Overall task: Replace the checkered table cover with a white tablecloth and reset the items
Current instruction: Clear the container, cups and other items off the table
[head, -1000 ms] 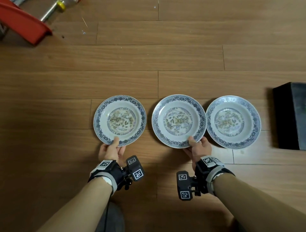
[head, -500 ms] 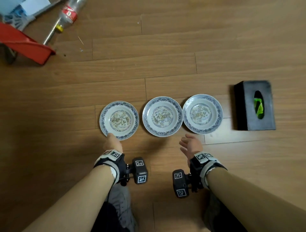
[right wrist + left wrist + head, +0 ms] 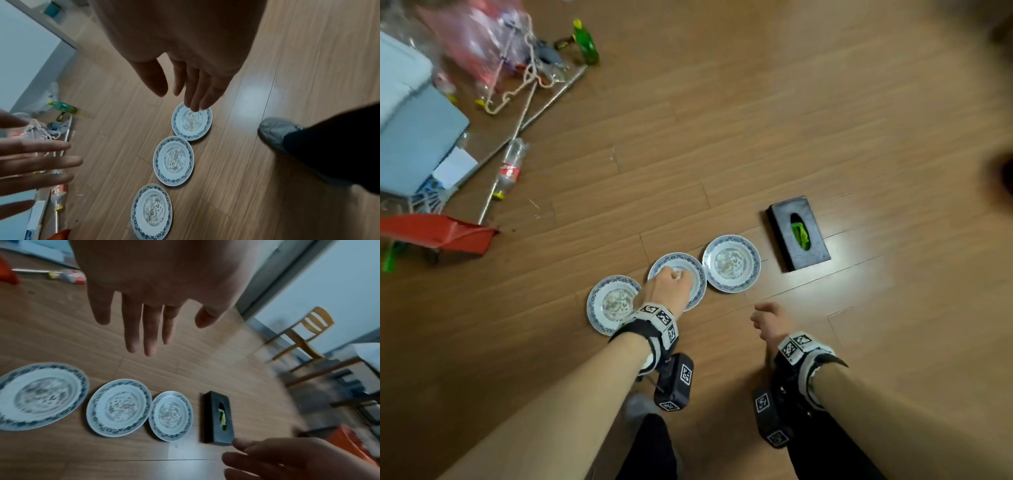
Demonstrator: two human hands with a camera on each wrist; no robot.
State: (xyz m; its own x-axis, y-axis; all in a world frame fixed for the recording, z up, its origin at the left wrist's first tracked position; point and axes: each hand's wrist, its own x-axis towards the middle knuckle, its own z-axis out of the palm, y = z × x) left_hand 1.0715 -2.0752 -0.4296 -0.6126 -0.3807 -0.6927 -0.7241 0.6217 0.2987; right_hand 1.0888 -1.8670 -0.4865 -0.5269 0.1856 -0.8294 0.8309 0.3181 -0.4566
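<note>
Three blue-rimmed patterned plates lie in a row on the wooden floor: the left plate (image 3: 610,303), the middle plate (image 3: 697,279) and the right plate (image 3: 731,263). A black tissue box (image 3: 798,233) with green tissue showing lies to their right. My left hand (image 3: 671,284) hangs in the air over the middle plate, and the left wrist view shows its fingers (image 3: 148,331) straight and empty. Nearer me, my right hand (image 3: 770,318) floats above bare floor with relaxed, empty fingers (image 3: 197,91). No tablecloth is in view.
Clutter fills the back left: a red dustpan (image 3: 448,236), a clear bottle (image 3: 510,168), a green bottle (image 3: 585,44), a metal pole and bags. A wooden chair (image 3: 304,337) and a table leg stand to the right. My grey shoe (image 3: 275,131) is close to the plates.
Both hands have let go of the plate rims and risen well above the floor. The head view has lifted and swung, so the plates look smaller and the clutter shows.
</note>
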